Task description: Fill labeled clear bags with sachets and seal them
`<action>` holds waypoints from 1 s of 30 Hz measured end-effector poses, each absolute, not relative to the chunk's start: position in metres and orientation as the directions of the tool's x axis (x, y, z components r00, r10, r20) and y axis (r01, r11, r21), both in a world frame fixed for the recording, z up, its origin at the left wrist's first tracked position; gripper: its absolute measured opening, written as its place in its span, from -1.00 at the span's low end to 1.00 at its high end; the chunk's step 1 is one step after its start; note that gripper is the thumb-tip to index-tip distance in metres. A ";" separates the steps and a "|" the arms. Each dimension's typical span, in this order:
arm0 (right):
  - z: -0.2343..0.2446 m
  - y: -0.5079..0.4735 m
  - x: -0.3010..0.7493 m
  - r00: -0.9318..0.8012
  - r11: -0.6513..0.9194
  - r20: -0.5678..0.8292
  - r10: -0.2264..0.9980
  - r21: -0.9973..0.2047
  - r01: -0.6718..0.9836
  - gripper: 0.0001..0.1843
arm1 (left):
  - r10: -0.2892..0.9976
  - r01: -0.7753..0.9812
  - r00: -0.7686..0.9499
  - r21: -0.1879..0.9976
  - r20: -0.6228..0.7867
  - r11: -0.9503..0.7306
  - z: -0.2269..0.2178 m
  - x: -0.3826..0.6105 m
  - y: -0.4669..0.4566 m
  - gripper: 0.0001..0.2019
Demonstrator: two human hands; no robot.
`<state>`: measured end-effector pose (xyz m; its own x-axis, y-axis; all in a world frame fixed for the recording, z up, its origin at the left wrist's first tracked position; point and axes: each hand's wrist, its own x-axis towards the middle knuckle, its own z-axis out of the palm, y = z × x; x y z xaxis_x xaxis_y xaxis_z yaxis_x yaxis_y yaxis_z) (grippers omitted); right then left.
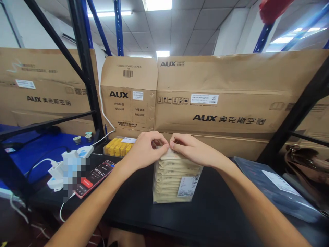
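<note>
A clear plastic box (168, 181) filled with stacked cream-coloured packets stands upright on the black tabletop. It has a white label (188, 186) with dark print on its side. My left hand (147, 151) and my right hand (189, 147) meet over its top, thumbs and forefingers pinched close together at the upper edge. Both hands are closed there; the exact bit of the lid between the fingertips is hidden behind them.
A clear case of yellow packs (116, 146) lies behind my left wrist. At left are a phone (96, 178) showing a timer and a power strip (84, 151) with plugs. A dark plastic-wrapped pack (272, 185) lies right. Large cardboard boxes (231, 89) stand behind.
</note>
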<state>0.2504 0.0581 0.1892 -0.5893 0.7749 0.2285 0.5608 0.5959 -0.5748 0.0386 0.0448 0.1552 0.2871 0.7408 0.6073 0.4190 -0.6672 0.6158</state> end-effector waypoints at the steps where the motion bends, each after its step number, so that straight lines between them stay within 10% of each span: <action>1: 0.189 0.058 0.250 -0.591 0.599 0.228 0.774 -0.566 0.566 -0.81 | 0.734 0.452 0.308 0.586 0.605 -0.672 0.158 0.038 0.045 -0.90; 10: 0.184 0.061 0.251 -0.611 0.641 0.279 0.741 -0.568 0.517 -0.92 | 0.676 0.668 0.497 0.258 0.544 -0.699 0.181 0.035 0.034 -0.85; 15: 0.183 0.057 0.256 -0.640 0.658 0.300 0.708 -0.610 0.442 -0.78 | 0.768 0.629 0.344 0.475 0.540 -0.616 0.175 0.039 0.042 -0.93; 22: 0.200 0.043 0.256 -0.769 0.749 0.183 0.612 -0.445 0.490 -0.32 | 0.891 0.046 -0.191 0.910 0.412 -0.411 0.073 0.039 0.052 -0.70; 26: 0.225 0.066 0.255 -0.651 0.695 0.268 0.710 -0.412 0.589 -0.43 | 0.833 0.343 -0.293 0.865 0.469 -0.366 -0.002 0.026 0.037 -0.72; 30: 0.229 0.130 0.242 -0.221 0.522 0.475 0.852 -0.731 0.439 -0.48 | 0.868 0.557 -0.127 0.759 0.479 -0.337 -0.033 0.018 0.026 -0.78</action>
<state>0.2417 0.1297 0.2293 -0.2214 0.8518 0.4748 0.4392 0.5218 -0.7313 0.0177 0.0257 -0.0328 -0.1270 0.8685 0.4792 0.5574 -0.3371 0.7587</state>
